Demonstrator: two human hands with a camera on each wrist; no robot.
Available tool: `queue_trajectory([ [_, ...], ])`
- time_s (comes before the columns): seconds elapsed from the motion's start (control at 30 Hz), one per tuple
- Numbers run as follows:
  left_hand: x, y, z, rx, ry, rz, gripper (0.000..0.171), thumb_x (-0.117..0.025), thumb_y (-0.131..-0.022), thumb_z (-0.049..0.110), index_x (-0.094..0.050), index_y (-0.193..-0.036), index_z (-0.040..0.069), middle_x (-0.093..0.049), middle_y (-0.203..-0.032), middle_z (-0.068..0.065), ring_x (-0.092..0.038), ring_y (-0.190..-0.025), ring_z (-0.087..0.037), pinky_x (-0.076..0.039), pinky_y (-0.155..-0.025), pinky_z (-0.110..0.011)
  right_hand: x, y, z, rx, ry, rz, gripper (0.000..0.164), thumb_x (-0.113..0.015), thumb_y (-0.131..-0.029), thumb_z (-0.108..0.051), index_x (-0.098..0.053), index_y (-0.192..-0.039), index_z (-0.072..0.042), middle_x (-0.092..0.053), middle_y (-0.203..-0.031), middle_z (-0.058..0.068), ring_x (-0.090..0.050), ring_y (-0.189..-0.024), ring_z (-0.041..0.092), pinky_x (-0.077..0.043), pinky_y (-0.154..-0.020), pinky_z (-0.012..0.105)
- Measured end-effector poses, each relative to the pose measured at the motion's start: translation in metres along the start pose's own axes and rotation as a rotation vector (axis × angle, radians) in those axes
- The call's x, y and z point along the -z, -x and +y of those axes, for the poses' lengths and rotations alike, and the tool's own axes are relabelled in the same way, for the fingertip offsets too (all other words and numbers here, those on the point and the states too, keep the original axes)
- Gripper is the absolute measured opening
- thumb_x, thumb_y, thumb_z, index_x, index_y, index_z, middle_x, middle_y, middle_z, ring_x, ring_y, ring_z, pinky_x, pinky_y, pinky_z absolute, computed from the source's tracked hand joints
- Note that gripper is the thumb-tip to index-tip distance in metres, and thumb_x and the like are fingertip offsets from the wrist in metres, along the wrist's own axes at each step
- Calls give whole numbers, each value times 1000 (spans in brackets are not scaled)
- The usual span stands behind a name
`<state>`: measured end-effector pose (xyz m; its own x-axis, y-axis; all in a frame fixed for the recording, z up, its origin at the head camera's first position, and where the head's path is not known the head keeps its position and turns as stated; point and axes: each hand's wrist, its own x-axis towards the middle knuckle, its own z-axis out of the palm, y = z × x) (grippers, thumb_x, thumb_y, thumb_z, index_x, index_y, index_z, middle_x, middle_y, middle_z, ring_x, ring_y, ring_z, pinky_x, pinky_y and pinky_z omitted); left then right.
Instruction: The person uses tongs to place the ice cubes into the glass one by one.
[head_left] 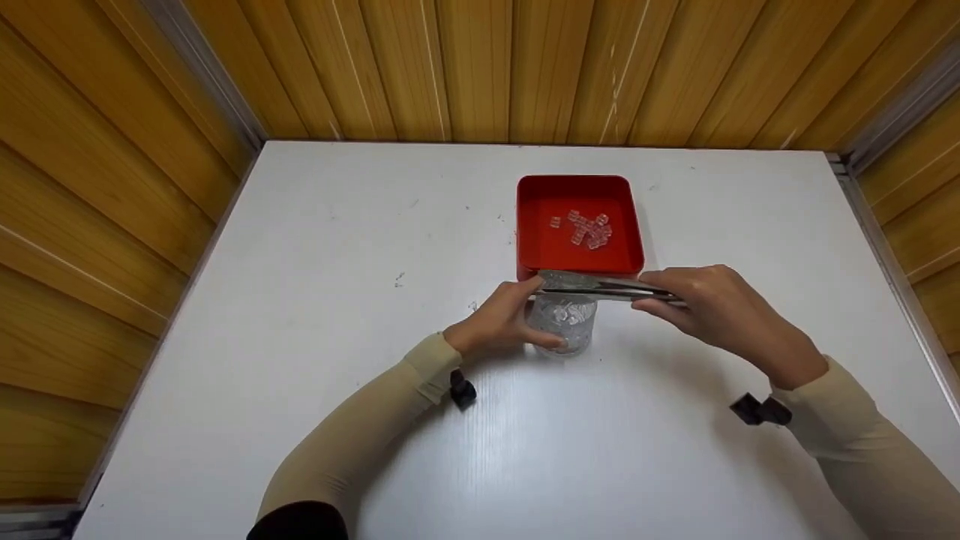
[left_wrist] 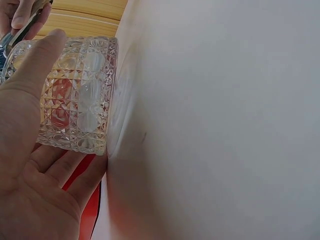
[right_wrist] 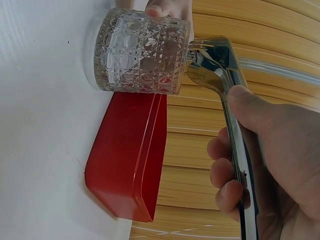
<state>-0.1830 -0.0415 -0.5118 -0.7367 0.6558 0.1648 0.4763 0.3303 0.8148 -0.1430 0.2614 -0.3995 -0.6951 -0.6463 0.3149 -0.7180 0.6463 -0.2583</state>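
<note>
A clear patterned glass tumbler (head_left: 571,324) stands upright on the white table. My left hand (head_left: 495,321) holds it from the left, the thumb on its near side and the other fingers behind it, as the left wrist view shows (left_wrist: 30,165). In my right hand (head_left: 716,311) are metal serving tongs (right_wrist: 235,145), pinched between thumb and fingers and held nearly level. Their fork-and-spoon end lies across the tumbler's mouth, close at the rim. A few clear pieces show inside the tumbler.
Right behind the tumbler sits a square red tray (head_left: 541,251) with several clear cubes (head_left: 596,231) lying in it. The white table (head_left: 360,225) is bordered by wood-patterned panels (head_left: 480,71) at the back and sides.
</note>
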Motion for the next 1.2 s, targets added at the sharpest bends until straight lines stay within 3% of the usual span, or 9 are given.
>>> queue_trajectory([
  [0.27,0,0,-1,-34,-14,6,86,-95,-73,37,-52,-143,12,-70,-123,-1,-64,-109,-10,-48,-98,-21,5,-5,10,40,19,31,32,-90,-79,-13,-77,-107,-6,-77,-91,5,-68,-69,12,-59,-58,32],
  [0.63,-1,-1,-1,-26,-24,8,87,-94,-74,37,-51,-146,13,-69,-128,-1,-61,-115,-8,-46,-103,-22,15,-17,23,-5,51,6,25,-88,-82,-13,-77,-104,-8,-76,-86,2,-63,-64,9,-58,-57,33],
  [1.2,-1,-1,2,-2,2,0,85,-93,-76,36,-51,-146,13,-68,-129,1,-61,-114,-8,-47,-102,-21,13,-29,46,-79,107,-41,22,-85,-86,-15,-75,-103,-5,-76,-86,5,-60,-62,12,-54,-58,34],
])
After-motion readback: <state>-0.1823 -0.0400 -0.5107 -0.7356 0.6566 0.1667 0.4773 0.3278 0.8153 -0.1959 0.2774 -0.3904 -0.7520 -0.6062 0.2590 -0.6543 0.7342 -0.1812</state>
